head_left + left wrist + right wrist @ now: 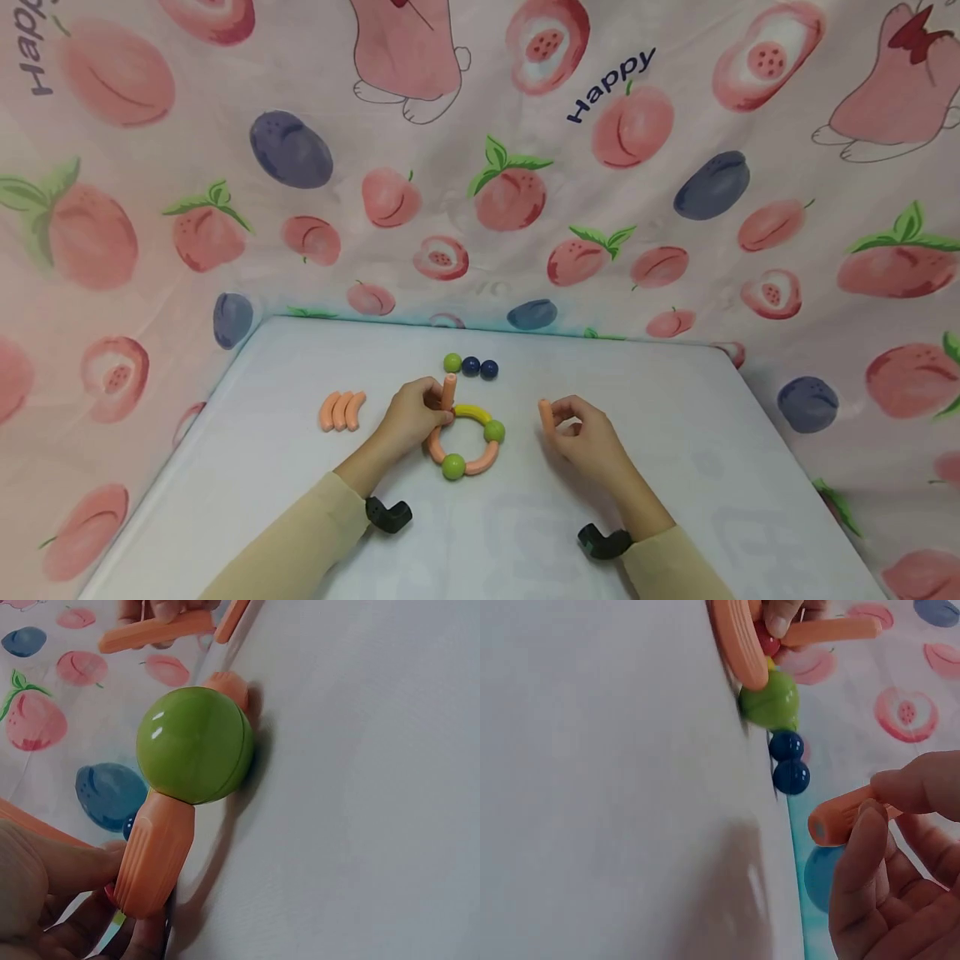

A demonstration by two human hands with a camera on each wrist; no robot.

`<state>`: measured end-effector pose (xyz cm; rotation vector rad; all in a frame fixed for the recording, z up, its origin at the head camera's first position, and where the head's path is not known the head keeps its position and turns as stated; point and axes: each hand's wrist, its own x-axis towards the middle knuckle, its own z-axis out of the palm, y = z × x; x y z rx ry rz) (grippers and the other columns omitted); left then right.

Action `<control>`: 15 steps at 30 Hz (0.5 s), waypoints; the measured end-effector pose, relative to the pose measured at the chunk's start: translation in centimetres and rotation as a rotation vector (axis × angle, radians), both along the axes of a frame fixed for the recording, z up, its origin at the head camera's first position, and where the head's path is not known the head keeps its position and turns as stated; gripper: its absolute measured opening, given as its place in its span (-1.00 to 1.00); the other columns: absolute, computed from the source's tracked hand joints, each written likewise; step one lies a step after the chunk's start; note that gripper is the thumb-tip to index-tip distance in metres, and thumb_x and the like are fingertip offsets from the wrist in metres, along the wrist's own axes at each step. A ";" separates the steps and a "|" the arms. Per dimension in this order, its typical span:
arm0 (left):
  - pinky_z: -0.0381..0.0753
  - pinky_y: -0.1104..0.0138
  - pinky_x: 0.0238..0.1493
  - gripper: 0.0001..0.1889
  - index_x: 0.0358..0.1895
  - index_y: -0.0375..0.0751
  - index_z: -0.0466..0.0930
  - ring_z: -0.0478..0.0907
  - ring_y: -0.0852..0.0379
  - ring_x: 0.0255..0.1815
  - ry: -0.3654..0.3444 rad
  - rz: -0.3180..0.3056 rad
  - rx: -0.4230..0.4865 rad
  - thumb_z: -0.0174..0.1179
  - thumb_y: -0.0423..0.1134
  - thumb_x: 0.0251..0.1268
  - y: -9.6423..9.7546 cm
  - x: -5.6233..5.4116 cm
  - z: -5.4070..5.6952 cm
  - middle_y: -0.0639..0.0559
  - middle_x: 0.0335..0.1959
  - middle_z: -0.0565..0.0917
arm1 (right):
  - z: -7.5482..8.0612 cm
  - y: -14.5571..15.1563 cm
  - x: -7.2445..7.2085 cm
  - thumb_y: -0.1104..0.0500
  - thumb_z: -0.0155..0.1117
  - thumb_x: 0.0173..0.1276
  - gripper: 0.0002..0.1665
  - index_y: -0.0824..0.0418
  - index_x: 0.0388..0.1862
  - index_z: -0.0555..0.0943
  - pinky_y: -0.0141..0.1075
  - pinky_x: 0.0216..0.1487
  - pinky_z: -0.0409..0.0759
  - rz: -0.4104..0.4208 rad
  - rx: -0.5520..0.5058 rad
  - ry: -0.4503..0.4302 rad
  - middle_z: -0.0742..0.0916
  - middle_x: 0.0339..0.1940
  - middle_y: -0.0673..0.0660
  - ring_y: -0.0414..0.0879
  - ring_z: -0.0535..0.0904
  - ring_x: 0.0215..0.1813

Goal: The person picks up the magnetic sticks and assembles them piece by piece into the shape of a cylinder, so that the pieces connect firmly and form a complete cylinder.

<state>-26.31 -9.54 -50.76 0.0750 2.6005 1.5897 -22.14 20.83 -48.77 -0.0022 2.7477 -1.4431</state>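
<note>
Balls and curved sticks form a ring on the table: green balls (453, 467), orange curved sticks (482, 460) and a yellow curved stick (472, 412). My left hand (408, 414) is at the ring's far left side, pinching a red ball (767, 640) that its fingers partly cover. From that ball an orange straight stick (448, 390) stands upright. To the right of the ring, my right hand (588, 433) holds another orange straight stick (838, 817) above the table, between thumb and fingers. One end of that stick faces the right wrist view.
Left of the ring, several orange curved sticks (342, 412) lie side by side. Beyond it, a green ball (452, 362) and two dark blue balls (480, 367) sit in a row. A fruit-print cloth (480, 275) hangs behind the white table (675, 500).
</note>
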 end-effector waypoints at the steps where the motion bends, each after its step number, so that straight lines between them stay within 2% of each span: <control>1: 0.73 0.19 0.04 -0.78 -0.18 -0.12 0.70 0.69 0.06 -0.05 -0.003 0.007 0.001 0.53 -0.43 0.23 0.1 0.0 0.0 0.00 -0.16 0.79 | 0.1 -0.3 -0.1 0.15 0.51 0.42 -0.77 0.09 -0.01 0.69 -0.37 -0.43 0.58 0.002 -0.022 0.000 0.74 -0.06 0.10 -0.14 0.59 -0.45; 7: 0.74 0.23 -0.02 -0.76 -0.16 -0.12 0.69 0.67 0.05 -0.05 -0.014 0.051 -0.004 0.55 -0.42 0.22 0.3 0.2 -0.1 -0.02 -0.14 0.77 | 0.4 -2.5 -0.6 0.34 0.45 0.31 -0.62 0.15 0.09 0.65 -0.34 -0.40 0.66 0.018 -0.177 -0.020 0.71 0.05 0.16 -0.15 0.65 -0.39; 15: 0.76 0.23 -0.03 -0.75 -0.14 -0.15 0.68 0.69 0.03 -0.04 -0.019 0.087 -0.003 0.54 -0.42 0.21 0.7 0.4 -0.1 -0.05 -0.12 0.76 | 0.1 -5.2 -1.6 0.41 0.46 0.34 -0.61 0.19 0.09 0.62 -0.31 -0.32 0.73 0.030 -0.315 0.027 0.70 0.05 0.22 -0.12 0.71 -0.34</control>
